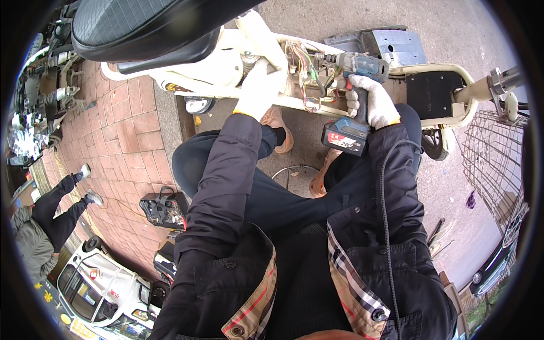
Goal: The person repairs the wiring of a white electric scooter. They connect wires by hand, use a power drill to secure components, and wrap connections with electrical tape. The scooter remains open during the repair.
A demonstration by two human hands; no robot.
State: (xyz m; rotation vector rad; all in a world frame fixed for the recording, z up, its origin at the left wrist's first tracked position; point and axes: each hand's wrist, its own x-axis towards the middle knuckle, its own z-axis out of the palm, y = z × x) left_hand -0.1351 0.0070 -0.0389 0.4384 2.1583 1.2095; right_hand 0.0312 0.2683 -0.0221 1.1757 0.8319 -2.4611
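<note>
My right hand [371, 102], in a white glove, is wrapped round the grip of a blue and grey cordless drill [365, 67]. The drill lies level over the open middle of a cream electric scooter frame [195, 90], its nose pointing left. A battery pack sits at the foot of its handle. Just left of the nose, loose coloured wires [306, 65] spill from the frame's opening. My left hand [260, 90], also gloved, reaches in at the frame beside a coil spring [248, 61], below the black seat [130, 28]. Its fingers are mostly hidden.
A grey-blue plastic cover [391, 46] lies on the ground beyond the frame. To the right are the black footboard [434, 95] and a wire basket [496, 161]. An open tool case [164, 208] stands on the brick paving at left. Another person [42, 232] is farther left, near a white vehicle [102, 289].
</note>
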